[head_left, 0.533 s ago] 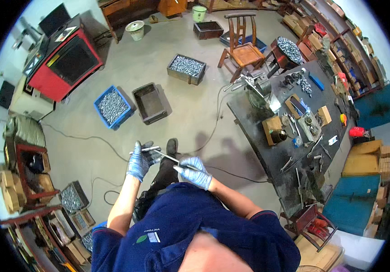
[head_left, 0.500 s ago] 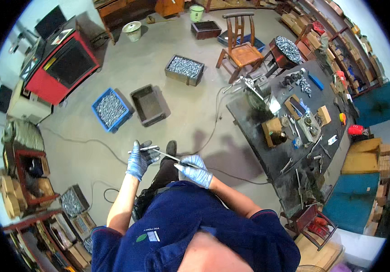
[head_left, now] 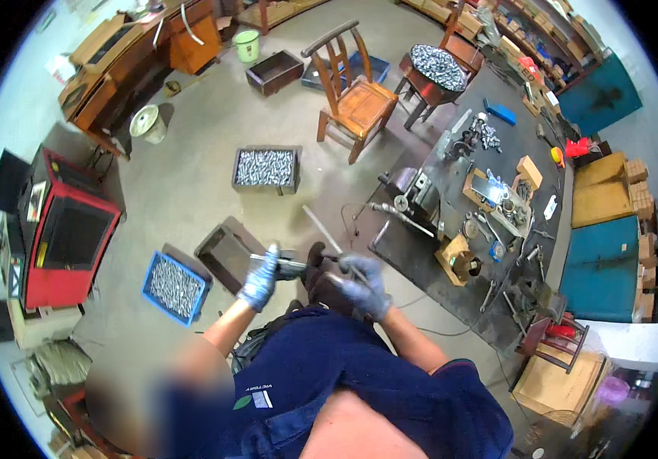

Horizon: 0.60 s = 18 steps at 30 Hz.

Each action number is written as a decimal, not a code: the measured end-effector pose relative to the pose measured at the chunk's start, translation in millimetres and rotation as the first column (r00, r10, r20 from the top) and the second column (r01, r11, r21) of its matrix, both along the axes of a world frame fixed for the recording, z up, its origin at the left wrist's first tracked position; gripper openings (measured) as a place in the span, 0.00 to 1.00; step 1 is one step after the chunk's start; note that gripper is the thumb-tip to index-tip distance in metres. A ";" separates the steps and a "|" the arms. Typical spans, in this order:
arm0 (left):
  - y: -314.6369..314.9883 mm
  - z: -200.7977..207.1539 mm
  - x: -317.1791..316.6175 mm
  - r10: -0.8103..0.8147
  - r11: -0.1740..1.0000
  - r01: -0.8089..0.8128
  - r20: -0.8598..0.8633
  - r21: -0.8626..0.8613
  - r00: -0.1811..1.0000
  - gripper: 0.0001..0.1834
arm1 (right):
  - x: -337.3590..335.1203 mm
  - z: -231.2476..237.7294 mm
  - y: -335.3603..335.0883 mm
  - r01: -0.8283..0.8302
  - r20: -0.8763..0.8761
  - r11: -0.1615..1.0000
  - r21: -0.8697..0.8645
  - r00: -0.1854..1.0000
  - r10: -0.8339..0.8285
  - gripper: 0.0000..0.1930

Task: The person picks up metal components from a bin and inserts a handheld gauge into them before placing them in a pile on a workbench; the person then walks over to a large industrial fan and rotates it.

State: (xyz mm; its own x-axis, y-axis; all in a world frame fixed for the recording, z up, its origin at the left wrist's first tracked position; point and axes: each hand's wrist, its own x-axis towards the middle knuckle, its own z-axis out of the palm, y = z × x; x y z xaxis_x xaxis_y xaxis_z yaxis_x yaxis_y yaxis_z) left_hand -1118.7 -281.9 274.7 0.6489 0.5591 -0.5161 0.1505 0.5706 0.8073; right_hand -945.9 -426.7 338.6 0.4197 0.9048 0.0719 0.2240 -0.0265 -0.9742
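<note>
My left hand (head_left: 260, 284), in a blue-and-white glove with a dark palm, holds a short silvery metal rod (head_left: 274, 261) between thumb and fingers. My right hand (head_left: 367, 286), gloved alike and slightly smeared by motion, is closed around a long thin metal tool (head_left: 321, 229). That tool slants up and left, away from me; its exact kind cannot be made out. Both hands are apart, in front of my body above the floor. Nearest to the left hand is a dark open crate (head_left: 225, 249) on the floor.
A blue crate (head_left: 176, 288) and a dark crate (head_left: 266, 168) hold small metal parts. To the right, a dark workbench (head_left: 428, 287) carries a machine (head_left: 413, 191) and tools. A wooden chair (head_left: 359, 107) stands beyond; a red cabinet (head_left: 73, 229) stands left. A cable lies by the bench.
My view has turned toward the right and the workbench now sits closer. The right hand's tool has swung from pointing at my left hand to pointing away from me. Both hands keep their holds.
</note>
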 end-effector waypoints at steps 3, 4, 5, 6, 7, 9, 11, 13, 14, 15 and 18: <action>32.6 -4.9 69.0 -0.152 0.981 0.152 -0.009 0.120 0.988 0.27 | 19.9 -15.6 65.3 -0.061 0.111 0.995 -0.074 0.991 0.069 0.13; 38.0 5.5 89.2 -0.097 0.994 0.096 0.029 0.053 0.995 0.24 | 31.1 -16.4 85.3 -0.083 0.273 0.996 -0.029 0.958 0.088 0.13; 56.0 -30.9 97.0 -0.014 0.990 0.022 0.060 -0.140 0.998 0.21 | 40.9 -26.0 106.7 -0.126 0.383 0.988 -0.092 0.911 0.152 0.13; 72.8 -66.3 105.8 0.078 0.940 -0.049 0.072 -0.337 0.994 0.18 | 48.5 -28.9 125.4 -0.125 0.461 0.986 -0.105 0.873 0.160 0.13; 81.8 -53.7 119.1 0.078 0.918 -0.041 0.077 -0.394 0.994 0.18 | 58.7 -33.3 137.1 -0.098 0.527 0.987 -0.130 0.836 0.152 0.13; 100.0 -3.8 152.9 0.089 0.864 -0.024 0.107 -0.503 0.990 0.18 | 80.4 -36.1 157.6 -0.021 0.622 0.992 -0.126 0.777 0.095 0.15; 128.8 -24.1 174.0 0.030 0.771 0.047 0.109 -0.635 0.994 0.18 | 100.7 -29.1 174.8 0.022 0.657 0.996 -0.085 0.753 0.040 0.15; 152.4 -11.2 206.8 -0.052 0.690 0.164 0.177 -0.705 0.983 0.19 | 122.8 -22.7 192.7 0.096 0.668 0.995 -0.021 0.742 -0.057 0.15; 162.1 -1.3 222.9 -0.073 0.743 0.142 0.132 -0.654 0.989 0.19 | 134.8 -23.8 202.5 0.112 0.664 0.992 -0.050 0.746 -0.051 0.16; 169.6 4.4 237.4 -0.097 0.791 0.134 0.094 -0.597 0.991 0.19 | 147.2 -26.8 212.4 0.135 0.664 0.988 -0.080 0.746 -0.048 0.16; 208.4 -37.5 266.7 -0.187 0.798 0.206 0.093 -0.567 0.978 0.20 | 179.0 -42.7 243.5 0.179 0.623 0.968 -0.175 0.782 -0.032 0.16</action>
